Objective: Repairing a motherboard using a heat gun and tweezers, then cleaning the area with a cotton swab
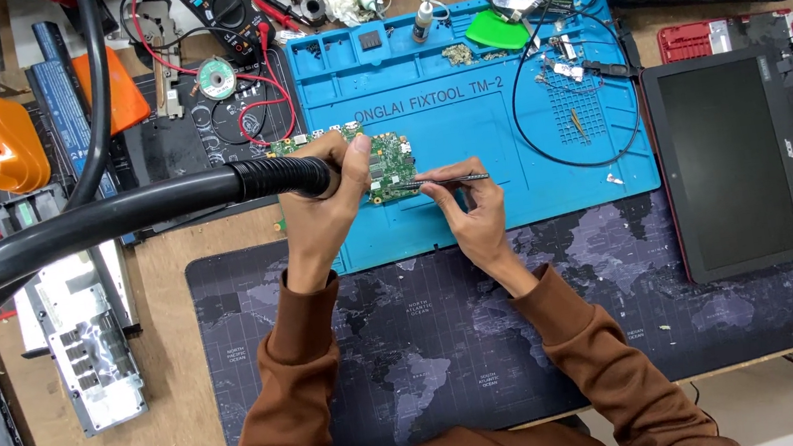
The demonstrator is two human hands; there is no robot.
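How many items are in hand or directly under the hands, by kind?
Hot-air hose handle, in left hand: 1
Tweezers, in right hand: 1
Green circuit board, on the blue repair mat: 1
Mats: 2, the blue one plus the dark world-map desk mat
Total: 5

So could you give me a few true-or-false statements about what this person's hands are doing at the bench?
1. The left hand grips a black hose. True.
2. The right hand holds a screwdriver. False: it holds thin tweezers.
3. The circuit board lies on a blue mat. True.
4. The tweezers point away from the circuit board. False: their tip reaches the board's edge.
5. The multimeter sits between the hands. False: it lies at the far edge of the desk, behind the left hand.
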